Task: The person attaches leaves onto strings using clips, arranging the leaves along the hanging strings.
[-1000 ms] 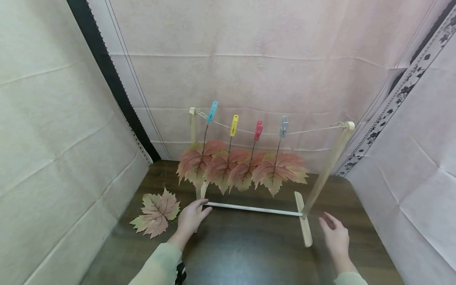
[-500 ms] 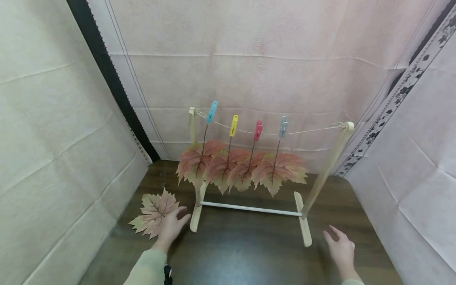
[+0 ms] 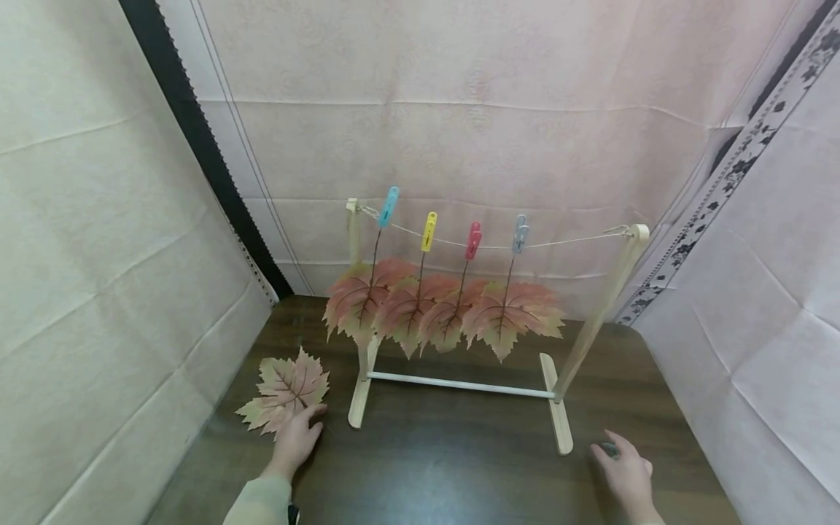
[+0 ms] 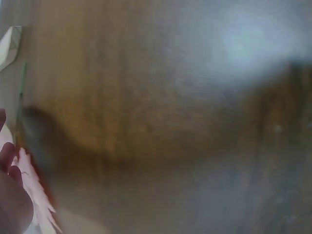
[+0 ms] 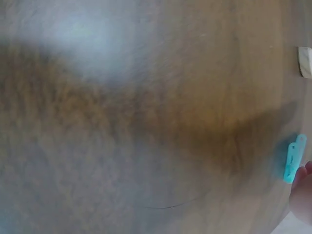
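Note:
At the lower left in the head view, my left hand (image 3: 295,441) reaches over the stem side of a loose pink-green artificial maple leaf (image 3: 284,388), thumb and forefinger apart. The left wrist view shows its green stem (image 4: 22,80) running past those fingers. At the lower right, my right hand (image 3: 628,474) holds a teal clothespin (image 3: 610,450) between thumb and forefinger, low over the table. In the right wrist view its fingertips (image 5: 301,176) are at the lower end of the clothespin. My palms are hidden from the head camera.
Between the hands stands a wooden rack with a white crossbar (image 3: 459,384) and a right post (image 3: 600,313). Maple leaves (image 3: 505,313) hang from its string (image 3: 571,240) by blue, yellow, red and grey clothespins (image 3: 520,235). Pale cloth walls (image 3: 472,146) enclose the dark wooden table (image 3: 453,467).
My left hand has left the rack's left foot and moved left and toward me onto the loose leaf. The right hand has moved slightly toward me, and a teal clothespin now shows in its fingers.

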